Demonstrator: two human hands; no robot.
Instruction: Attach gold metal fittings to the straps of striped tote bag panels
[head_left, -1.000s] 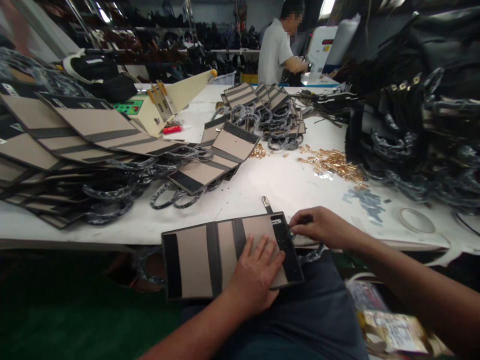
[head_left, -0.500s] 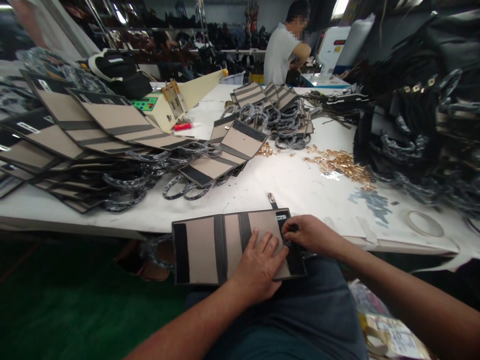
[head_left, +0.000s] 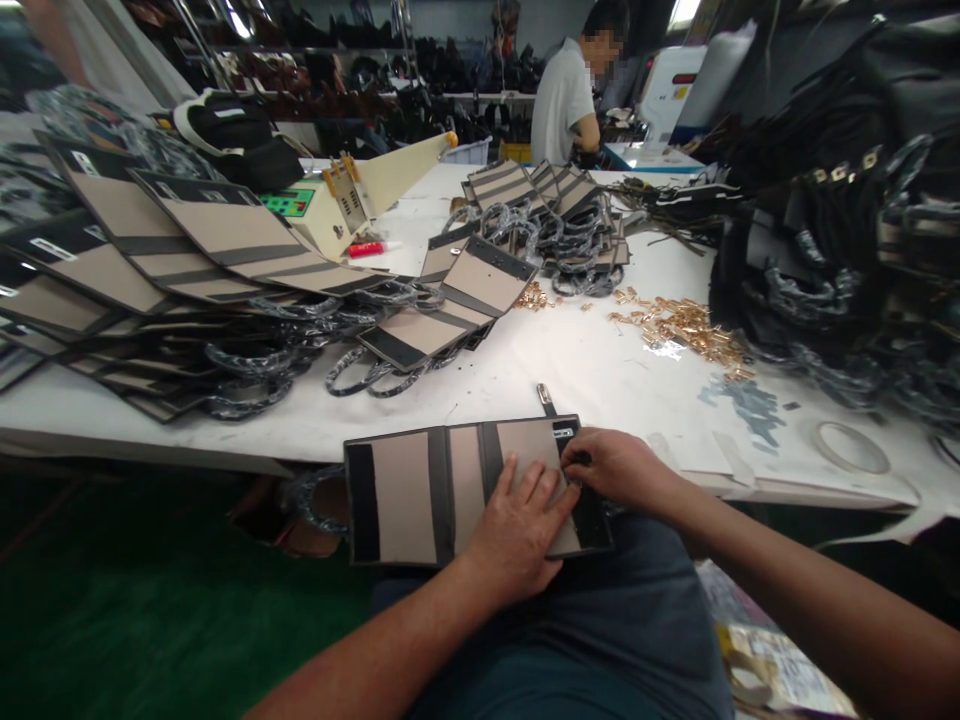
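Note:
Across my lap and the table's edge lies an opened-out bag panel (head_left: 401,495), beige with black strips and dark edging. My left hand (head_left: 521,520) rests flat on its right part, fingers stretched out. At the black strip on the panel's right end, my right hand (head_left: 607,465) has its fingers pinched together; what they hold, if anything, is hidden. Just above those fingers a small white-and-metal piece (head_left: 562,433) shows on the strip. A short tab with a metal clasp (head_left: 545,398) sticks out from the panel's far edge. A plastic-wrapped handle (head_left: 321,500) hangs at its left.
Stacked bag panels (head_left: 247,240) fill the table's left, with another pile (head_left: 480,285) at mid-table. Gold metal fittings (head_left: 690,328) lie scattered to the right, near a tape roll (head_left: 851,447). Black bags (head_left: 810,250) are heaped at far right. A person (head_left: 562,105) sits beyond the table.
My right hand has shifted very slightly at the black strip. My left hand stays on the panel. The person across the table has lowered an arm.

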